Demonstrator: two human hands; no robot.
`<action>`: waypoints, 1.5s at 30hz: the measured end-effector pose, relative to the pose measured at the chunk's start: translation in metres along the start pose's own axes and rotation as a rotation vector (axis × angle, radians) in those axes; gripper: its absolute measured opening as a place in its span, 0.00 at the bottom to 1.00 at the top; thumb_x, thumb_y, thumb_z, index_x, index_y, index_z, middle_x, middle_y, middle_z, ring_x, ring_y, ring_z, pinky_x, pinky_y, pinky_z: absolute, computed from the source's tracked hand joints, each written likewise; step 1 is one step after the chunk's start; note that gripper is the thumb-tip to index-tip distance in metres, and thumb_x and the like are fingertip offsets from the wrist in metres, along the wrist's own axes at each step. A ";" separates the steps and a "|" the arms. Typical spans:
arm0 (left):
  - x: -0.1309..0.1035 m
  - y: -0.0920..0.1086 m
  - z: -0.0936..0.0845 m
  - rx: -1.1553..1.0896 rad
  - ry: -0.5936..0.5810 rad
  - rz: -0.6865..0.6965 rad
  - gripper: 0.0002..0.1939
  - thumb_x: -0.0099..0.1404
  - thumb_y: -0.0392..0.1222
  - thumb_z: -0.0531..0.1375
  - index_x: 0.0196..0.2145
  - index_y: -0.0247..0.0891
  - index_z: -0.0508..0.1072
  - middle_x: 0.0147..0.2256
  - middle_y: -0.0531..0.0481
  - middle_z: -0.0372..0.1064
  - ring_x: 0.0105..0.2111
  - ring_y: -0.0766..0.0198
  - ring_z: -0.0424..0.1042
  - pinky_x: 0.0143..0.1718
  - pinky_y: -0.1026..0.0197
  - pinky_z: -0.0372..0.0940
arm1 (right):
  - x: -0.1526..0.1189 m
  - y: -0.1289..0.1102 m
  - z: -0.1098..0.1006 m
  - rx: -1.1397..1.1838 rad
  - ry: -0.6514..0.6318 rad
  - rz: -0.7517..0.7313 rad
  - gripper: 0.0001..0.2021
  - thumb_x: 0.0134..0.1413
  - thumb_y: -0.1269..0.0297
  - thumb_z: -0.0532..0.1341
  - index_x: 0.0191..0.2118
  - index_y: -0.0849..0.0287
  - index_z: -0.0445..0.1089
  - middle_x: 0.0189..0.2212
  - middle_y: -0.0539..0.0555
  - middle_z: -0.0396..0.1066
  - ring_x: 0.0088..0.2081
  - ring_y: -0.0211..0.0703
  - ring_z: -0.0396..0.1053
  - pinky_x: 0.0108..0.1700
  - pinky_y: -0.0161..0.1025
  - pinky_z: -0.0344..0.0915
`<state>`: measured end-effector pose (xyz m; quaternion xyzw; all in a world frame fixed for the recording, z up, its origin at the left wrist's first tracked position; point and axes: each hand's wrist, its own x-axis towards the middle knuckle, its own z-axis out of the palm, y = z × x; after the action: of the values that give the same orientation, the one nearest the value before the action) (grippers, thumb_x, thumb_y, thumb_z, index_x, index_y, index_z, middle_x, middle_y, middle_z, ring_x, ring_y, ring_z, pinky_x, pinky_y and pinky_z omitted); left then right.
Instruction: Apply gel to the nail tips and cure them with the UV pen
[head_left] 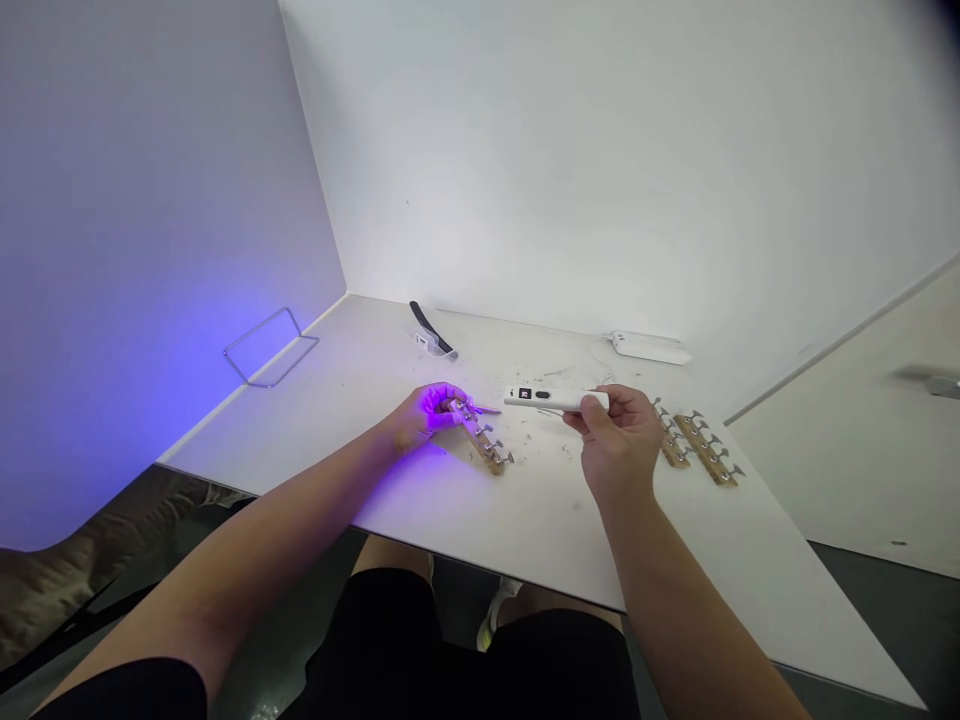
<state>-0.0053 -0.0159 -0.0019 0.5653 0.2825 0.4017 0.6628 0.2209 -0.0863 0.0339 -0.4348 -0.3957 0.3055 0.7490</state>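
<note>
My left hand point(431, 412) grips the upper end of a narrow wooden strip point(484, 446) with several metal pegs along it. Above the tabletop, my right hand point(619, 435) holds a white stick-shaped device point(559, 399), which has a small dark display and a dark button. The device's tip points left, toward the strip. Purple light falls on my left hand, the strip's upper end and the table beside them. A thin, pinkish object point(487, 410) lies just right of my left fingertips.
Two more pegged wooden strips, the outer one point(706, 450) fully visible, lie beyond my right hand. At the back are a black-and-clear item point(433, 332) and a white device point(649, 347). A wire frame point(271, 347) stands by the left partition point(150, 200).
</note>
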 end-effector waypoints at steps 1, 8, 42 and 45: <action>-0.001 0.000 0.000 0.017 -0.010 0.004 0.16 0.49 0.36 0.65 0.35 0.30 0.68 0.34 0.43 0.72 0.36 0.63 0.72 0.44 0.56 0.63 | 0.000 0.000 0.000 0.008 -0.002 0.000 0.12 0.39 0.65 0.67 0.32 0.59 0.68 0.24 0.44 0.60 0.24 0.32 0.66 0.31 0.39 0.73; -0.011 0.002 -0.001 0.226 -0.082 -0.044 0.15 0.50 0.37 0.64 0.36 0.31 0.68 0.37 0.42 0.70 0.35 0.62 0.71 0.36 0.60 0.65 | 0.000 0.000 -0.002 0.023 -0.045 0.012 0.11 0.41 0.65 0.67 0.33 0.59 0.67 0.24 0.46 0.63 0.24 0.33 0.67 0.32 0.40 0.73; -0.022 0.018 -0.019 0.847 0.037 -0.051 0.23 0.43 0.39 0.64 0.40 0.34 0.69 0.43 0.43 0.66 0.43 0.56 0.67 0.43 0.55 0.63 | 0.003 0.006 -0.004 -0.055 -0.053 0.017 0.11 0.39 0.65 0.67 0.32 0.59 0.68 0.25 0.46 0.64 0.25 0.33 0.67 0.31 0.38 0.73; -0.069 0.033 -0.024 1.012 0.612 0.064 0.17 0.51 0.43 0.58 0.40 0.36 0.69 0.40 0.46 0.67 0.42 0.57 0.67 0.43 0.54 0.63 | 0.003 0.006 -0.004 -0.040 -0.037 0.011 0.12 0.39 0.65 0.67 0.33 0.59 0.68 0.26 0.47 0.65 0.25 0.33 0.68 0.30 0.37 0.73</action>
<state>-0.0679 -0.0606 0.0202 0.6777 0.6003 0.3816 0.1867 0.2256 -0.0830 0.0287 -0.4463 -0.4130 0.3095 0.7311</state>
